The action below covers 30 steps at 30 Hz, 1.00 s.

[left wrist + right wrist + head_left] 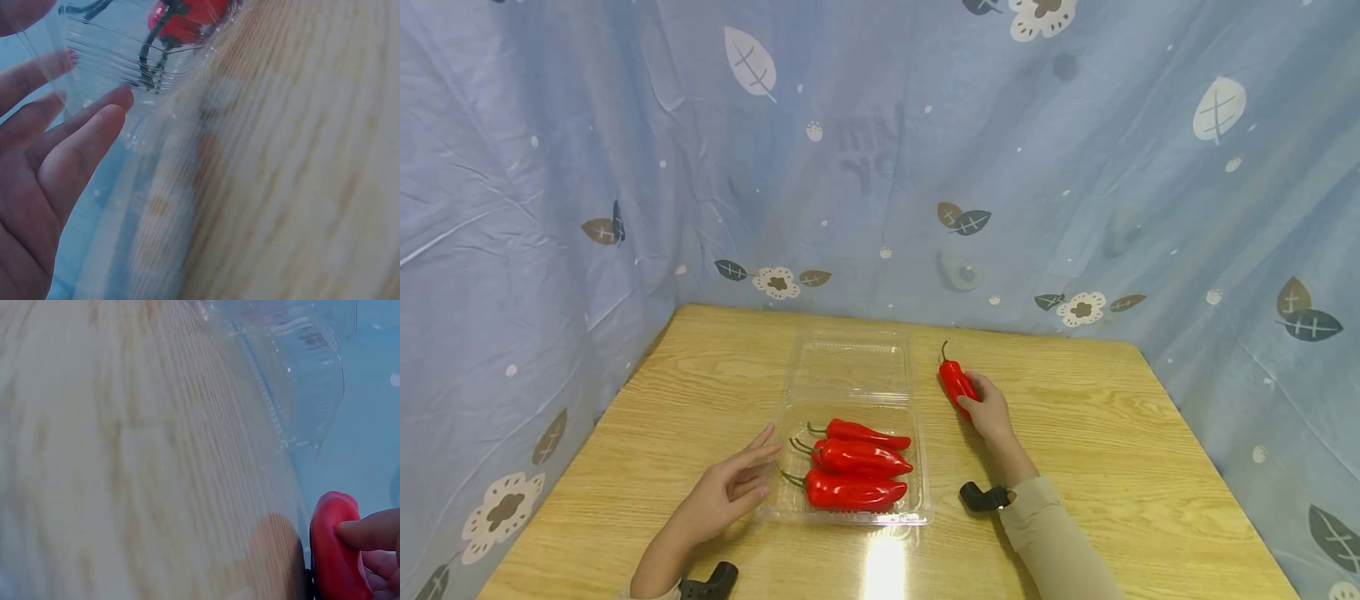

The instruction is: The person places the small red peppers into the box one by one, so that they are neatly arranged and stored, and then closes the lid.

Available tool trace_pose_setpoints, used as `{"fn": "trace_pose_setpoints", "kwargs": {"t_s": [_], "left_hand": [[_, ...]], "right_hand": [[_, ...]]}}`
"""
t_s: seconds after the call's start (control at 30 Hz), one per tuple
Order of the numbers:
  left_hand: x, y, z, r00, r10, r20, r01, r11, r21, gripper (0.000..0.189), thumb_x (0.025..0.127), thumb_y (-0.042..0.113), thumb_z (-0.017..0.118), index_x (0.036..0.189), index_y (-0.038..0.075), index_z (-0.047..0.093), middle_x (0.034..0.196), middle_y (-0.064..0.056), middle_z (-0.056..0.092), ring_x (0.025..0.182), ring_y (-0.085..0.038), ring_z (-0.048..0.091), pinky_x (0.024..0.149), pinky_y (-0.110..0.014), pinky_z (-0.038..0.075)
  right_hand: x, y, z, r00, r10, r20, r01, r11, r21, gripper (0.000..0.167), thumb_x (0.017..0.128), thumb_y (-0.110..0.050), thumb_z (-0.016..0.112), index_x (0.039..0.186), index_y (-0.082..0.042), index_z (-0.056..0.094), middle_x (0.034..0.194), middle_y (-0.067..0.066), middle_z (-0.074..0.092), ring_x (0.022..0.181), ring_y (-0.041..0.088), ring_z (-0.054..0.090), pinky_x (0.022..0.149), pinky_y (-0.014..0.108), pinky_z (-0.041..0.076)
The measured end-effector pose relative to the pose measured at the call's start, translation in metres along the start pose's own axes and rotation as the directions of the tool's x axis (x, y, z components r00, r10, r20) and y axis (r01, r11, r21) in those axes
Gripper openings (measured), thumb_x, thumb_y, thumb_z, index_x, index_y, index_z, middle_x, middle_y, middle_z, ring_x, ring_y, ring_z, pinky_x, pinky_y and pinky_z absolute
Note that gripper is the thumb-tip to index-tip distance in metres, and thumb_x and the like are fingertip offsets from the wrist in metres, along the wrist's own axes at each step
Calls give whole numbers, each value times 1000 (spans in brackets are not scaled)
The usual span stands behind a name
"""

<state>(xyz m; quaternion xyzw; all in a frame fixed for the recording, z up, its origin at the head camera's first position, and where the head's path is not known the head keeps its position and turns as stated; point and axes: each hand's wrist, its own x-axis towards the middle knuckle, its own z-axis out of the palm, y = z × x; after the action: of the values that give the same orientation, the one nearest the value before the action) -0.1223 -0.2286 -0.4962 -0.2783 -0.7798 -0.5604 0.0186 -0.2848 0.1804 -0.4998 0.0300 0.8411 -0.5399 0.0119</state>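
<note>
A clear plastic clamshell box [922, 500] lies on the table with its lid folded back. Inside it are three red peppers [856, 492] side by side, their green stems toward the left. My left hand [722, 492] is at the box's left edge, fingers extended and fingertips right at the clear wall, as the left wrist view also shows. To the right of the lid, my right hand [991, 408] grips another red pepper [953, 379] between thumb and fingers, its stem pointing away from me. In the right wrist view the thumb presses on this pepper [334, 550].
The wooden table [1097, 433] ends at a blue curtain [880, 167] with leaf and flower prints at the back and sides. The open lid [850, 367] lies behind the box. A black wrist camera [983, 497] is on the right wrist, another [711, 583] on the left.
</note>
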Motion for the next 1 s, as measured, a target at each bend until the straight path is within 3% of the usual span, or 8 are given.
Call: {"fn": "trace_pose_setpoints", "kwargs": {"t_s": [0.33, 1.0], "left_hand": [[0, 0, -1, 1000, 2, 6, -2, 1000, -18, 49, 90, -7, 56, 137, -11, 40, 153, -30, 15, 123, -23, 51, 94, -15, 46], [0, 0, 0, 1000, -4, -1, 4, 1000, 3, 49, 90, -6, 57, 136, -11, 41, 152, -31, 16, 122, -28, 52, 94, -15, 47]], "right_hand": [[-5, -11, 0, 999, -32, -4, 32, 998, 60, 53, 88, 1, 58, 138, -3, 45, 142, 19, 46, 131, 34, 41, 111, 47, 34], [-21, -40, 4, 984, -160, 74, 151, 982, 112, 51, 87, 2, 60, 136, -2, 48, 137, 20, 51, 123, 34, 50, 100, 48, 46]]}}
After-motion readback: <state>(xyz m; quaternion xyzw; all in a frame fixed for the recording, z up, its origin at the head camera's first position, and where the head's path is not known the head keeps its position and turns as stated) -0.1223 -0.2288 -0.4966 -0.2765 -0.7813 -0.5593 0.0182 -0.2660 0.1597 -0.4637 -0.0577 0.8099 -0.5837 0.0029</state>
